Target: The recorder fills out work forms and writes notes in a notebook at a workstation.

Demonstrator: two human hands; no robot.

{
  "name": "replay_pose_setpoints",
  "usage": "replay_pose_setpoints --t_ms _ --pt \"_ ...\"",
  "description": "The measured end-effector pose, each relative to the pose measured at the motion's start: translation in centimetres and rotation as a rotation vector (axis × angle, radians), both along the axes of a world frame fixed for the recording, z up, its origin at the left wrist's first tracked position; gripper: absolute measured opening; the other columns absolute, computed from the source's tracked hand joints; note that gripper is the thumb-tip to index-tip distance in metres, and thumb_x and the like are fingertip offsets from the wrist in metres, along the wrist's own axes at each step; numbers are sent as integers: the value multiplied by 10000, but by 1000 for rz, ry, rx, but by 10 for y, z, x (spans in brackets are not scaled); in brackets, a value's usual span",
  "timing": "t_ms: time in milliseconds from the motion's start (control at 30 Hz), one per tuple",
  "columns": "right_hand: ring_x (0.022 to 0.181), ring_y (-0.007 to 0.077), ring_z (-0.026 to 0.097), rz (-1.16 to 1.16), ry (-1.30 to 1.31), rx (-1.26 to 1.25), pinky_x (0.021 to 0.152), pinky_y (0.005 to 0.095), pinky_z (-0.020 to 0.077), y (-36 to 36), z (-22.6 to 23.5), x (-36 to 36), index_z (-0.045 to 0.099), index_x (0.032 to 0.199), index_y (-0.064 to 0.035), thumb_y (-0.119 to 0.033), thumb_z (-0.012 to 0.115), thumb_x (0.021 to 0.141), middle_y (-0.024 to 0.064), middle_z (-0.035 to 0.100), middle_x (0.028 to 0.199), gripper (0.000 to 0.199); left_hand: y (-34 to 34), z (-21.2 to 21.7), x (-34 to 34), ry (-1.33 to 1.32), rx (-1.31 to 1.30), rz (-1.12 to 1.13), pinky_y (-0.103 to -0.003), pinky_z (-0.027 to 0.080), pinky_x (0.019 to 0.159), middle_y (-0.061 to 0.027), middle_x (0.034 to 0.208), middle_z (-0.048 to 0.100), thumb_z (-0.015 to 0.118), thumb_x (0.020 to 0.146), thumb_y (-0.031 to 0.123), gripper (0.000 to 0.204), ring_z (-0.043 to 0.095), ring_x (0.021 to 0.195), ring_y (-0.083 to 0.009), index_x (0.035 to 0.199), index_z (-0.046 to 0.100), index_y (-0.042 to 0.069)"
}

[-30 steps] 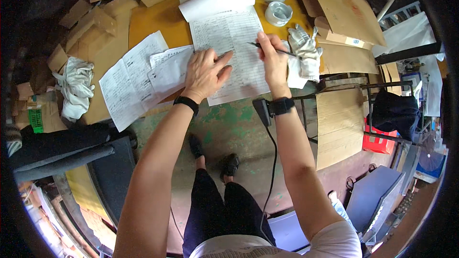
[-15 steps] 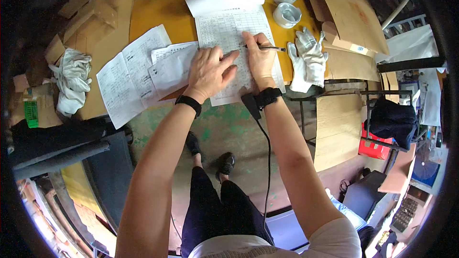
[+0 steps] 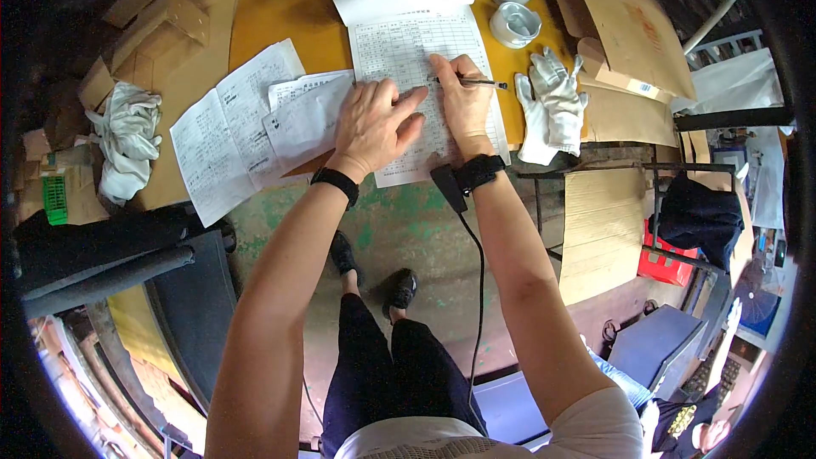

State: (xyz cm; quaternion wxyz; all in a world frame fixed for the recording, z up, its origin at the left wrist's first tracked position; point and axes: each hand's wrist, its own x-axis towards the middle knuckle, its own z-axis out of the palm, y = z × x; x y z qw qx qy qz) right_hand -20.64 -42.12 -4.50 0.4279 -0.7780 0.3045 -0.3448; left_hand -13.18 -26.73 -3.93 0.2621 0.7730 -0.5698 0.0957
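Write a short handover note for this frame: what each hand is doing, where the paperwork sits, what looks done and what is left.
Left hand: flat on the form sheet, pinning it.
Right hand: gripping a pen, tip on the form's grid.
The form lies on the yellow table, top page rolled back. Loose papers lie to its left, white gloves to its right, two metal parts beyond.
Done: form opened, writing under way.
Left: how much remains unfilled is too small to tell.

Yellow table (image 3: 289,17) | form (image 3: 421,76) at centre | loose sheets (image 3: 246,127) left | tins (image 3: 513,8) and gloves (image 3: 551,106) right | cardboard (image 3: 625,25) far right, rag (image 3: 127,140) far left
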Motion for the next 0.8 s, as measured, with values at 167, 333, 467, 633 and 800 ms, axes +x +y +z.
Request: replay_pose_setpoints --t_ms 167,333,467,633,800 --pt "555 282 565 -2 21 -23 539 372 451 -1 -7 2 619 737 -28 -242 729 861 126 593 648 270 1 -1 0 12 -4 -4 -383 446 766 -56 863 457 690 832 279 404 495 821 -243 1224 667 184" --pt "543 279 565 -4 11 -64 530 372 450 -2 -8 2 598 710 -22 -257 736 856 135 601 635 309 1 0 0 0 -7 2 -383 446 762 -56 863 459 692 828 275 407 498 821 -242 1225 665 189" --pt "510 231 529 -14 -49 44 516 358 446 -2 -7 3 596 695 -15 -260 744 857 137 602 619 328 0 -1 0 18 -18 -7 -382 444 759 -52 860 458 694 826 276 406 498 818 -241 1222 667 190" --pt "503 212 509 -24 -40 41 510 351 442 0 -5 2 593 687 -10 -255 746 857 134 594 608 335 0 -1 0 17 -16 -5 -381 442 756 -50 859 457 694 827 276 399 497 816 -238 1214 668 187" --pt "510 218 519 -11 -24 31 516 356 444 -1 -5 1 595 693 -12 -251 748 851 128 597 617 324 0 -1 -1 2 11 14 -378 437 785 -42 874 473 667 842 299 360 512 829 -221 1187 669 199"
